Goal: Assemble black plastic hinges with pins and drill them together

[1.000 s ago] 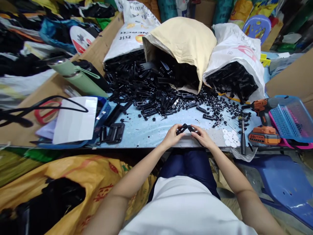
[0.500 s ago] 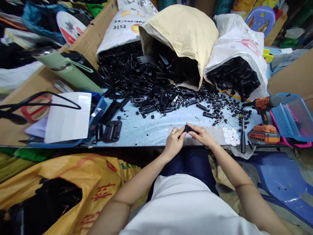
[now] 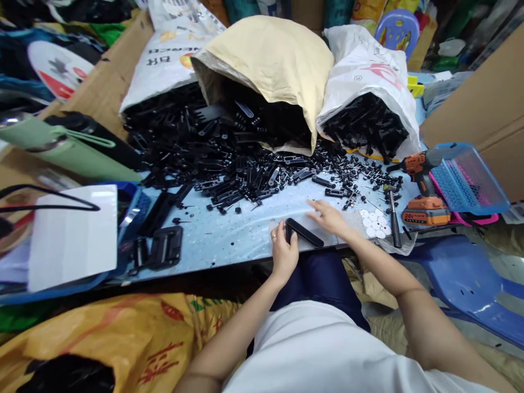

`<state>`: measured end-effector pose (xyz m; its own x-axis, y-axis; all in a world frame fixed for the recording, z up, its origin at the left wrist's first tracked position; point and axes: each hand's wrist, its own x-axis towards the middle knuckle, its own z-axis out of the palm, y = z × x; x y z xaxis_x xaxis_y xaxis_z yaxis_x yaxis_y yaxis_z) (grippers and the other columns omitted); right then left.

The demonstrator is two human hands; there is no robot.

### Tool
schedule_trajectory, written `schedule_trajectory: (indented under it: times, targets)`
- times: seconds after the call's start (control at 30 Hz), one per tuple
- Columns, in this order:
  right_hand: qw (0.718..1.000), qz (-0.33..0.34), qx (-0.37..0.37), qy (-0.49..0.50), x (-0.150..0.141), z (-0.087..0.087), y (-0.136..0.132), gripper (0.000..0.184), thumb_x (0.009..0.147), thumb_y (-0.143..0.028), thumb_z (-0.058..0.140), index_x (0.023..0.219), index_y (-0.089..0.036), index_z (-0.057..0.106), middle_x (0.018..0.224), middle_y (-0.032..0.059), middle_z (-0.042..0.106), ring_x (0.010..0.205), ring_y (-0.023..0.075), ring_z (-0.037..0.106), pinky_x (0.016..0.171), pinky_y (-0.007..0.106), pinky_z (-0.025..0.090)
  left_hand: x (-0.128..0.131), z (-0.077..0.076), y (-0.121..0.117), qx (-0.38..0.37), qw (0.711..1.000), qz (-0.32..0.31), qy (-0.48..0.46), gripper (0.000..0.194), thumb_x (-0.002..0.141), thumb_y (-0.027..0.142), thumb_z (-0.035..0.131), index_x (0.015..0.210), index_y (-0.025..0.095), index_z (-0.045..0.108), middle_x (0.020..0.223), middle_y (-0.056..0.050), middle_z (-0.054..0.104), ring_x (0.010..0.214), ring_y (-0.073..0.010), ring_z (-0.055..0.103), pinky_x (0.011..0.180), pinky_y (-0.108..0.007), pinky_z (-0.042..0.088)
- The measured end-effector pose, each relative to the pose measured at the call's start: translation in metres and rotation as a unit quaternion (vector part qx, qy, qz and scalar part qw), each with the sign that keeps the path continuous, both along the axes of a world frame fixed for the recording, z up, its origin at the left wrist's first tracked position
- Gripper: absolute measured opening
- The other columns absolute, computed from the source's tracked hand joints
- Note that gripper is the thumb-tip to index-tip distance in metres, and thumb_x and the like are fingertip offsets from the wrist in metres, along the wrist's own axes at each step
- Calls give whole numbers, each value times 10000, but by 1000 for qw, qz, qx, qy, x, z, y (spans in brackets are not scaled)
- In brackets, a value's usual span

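Your left hand (image 3: 285,254) pinches the black two-arm piece (image 3: 308,234); arms look joined at one end, splayed at the other. Your right hand (image 3: 331,219), just beside it, looks empty, fingers spread. Plenty left: loose black parts (image 3: 245,180) heap the bench (image 3: 213,240) beyond both hands.

I see a pale-blue speckled worktable (image 3: 204,240), blue plastic chair (image 3: 462,275) at right, brown cardboard panel (image 3: 475,114) beyond, grey floor (image 3: 510,252) beneath.
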<state>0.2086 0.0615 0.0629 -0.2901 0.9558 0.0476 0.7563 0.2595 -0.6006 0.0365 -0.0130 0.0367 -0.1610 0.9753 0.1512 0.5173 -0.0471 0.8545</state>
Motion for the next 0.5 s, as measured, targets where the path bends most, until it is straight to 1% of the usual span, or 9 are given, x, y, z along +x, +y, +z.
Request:
schedule_trajectory:
  times: [0.07, 0.1, 0.17, 0.2, 0.23, 0.27, 0.33, 0.43, 0.5]
  targets:
    - [991, -119, 38, -56, 41, 2, 29, 460, 876, -467, 412, 1246, -218, 525, 1147, 111, 558, 1057, 245, 498, 904, 414, 412, -4, 0, 2, 10, 988, -90, 126, 484, 778, 174, 478, 1261, 211, 479, 1243, -142, 494, 1213, -303, 425, 981, -502, 369]
    - [977, -185, 54, -88, 64, 3, 43, 470, 885, -444, 396, 1258, -180, 505, 1170, 136, 536, 1089, 265, 466, 918, 436, 388, -6, 2, 4, 13, 972, -153, 181, 487, 753, 138, 480, 1230, 230, 513, 1254, -126, 505, 1248, -312, 384, 1015, -547, 306]
    - [944, -287, 61, -153, 107, 6, 70, 498, 879, -400, 409, 1272, -98, 464, 1201, 189, 486, 1125, 298, 410, 929, 449, 349, -9, 8, 11, 17, 930, -262, 257, 458, 744, 89, 450, 1146, 266, 579, 1158, -92, 590, 1195, -298, 443, 1027, -601, 236]
    - [930, -317, 56, -179, 125, 7, 82, 509, 869, -383, 429, 1275, -77, 446, 1220, 204, 460, 1134, 308, 390, 929, 446, 337, -10, 10, 14, 21, 914, -293, 281, 444, 754, 78, 433, 1116, 274, 598, 1075, -82, 630, 1121, -280, 503, 1023, -604, 233]
    - [919, -335, 47, -200, 139, 8, 93, 515, 858, -367, 450, 1275, -66, 433, 1233, 214, 438, 1138, 313, 376, 926, 440, 330, -10, 13, 18, 25, 905, -302, 300, 428, 769, 76, 418, 1098, 273, 609, 990, -79, 654, 1030, -262, 552, 1012, -591, 254]
    - [913, -344, 37, -217, 151, 8, 103, 515, 847, -352, 466, 1271, -62, 428, 1241, 218, 422, 1137, 315, 368, 922, 433, 328, -10, 14, 20, 28, 902, -294, 316, 413, 786, 82, 408, 1093, 265, 614, 918, -80, 663, 943, -247, 581, 992, -566, 293]
    - [907, -345, 20, -242, 165, 9, 122, 487, 833, -315, 481, 1247, -62, 438, 1238, 220, 412, 1133, 315, 361, 910, 424, 331, -11, 15, 22, 24, 905, -255, 340, 386, 808, 99, 402, 1092, 244, 619, 836, -90, 661, 838, -235, 597, 921, -503, 376]
    - [901, -345, 13, -261, 175, 9, 149, 421, 826, -243, 459, 1205, -58, 463, 1234, 227, 405, 1139, 314, 350, 896, 426, 344, -15, 9, 17, 13, 907, -225, 356, 343, 815, 141, 440, 1098, 217, 619, 835, -105, 657, 830, -243, 603, 809, -425, 442]
    - [890, -373, 6, -264, 181, 9, 166, 402, 824, -209, 445, 1193, -50, 470, 1262, 240, 379, 1167, 320, 328, 897, 436, 345, -18, 1, 10, 43, 909, -220, 352, 333, 816, 208, 486, 1127, 200, 603, 925, -122, 657, 899, -259, 600, 818, -420, 445]
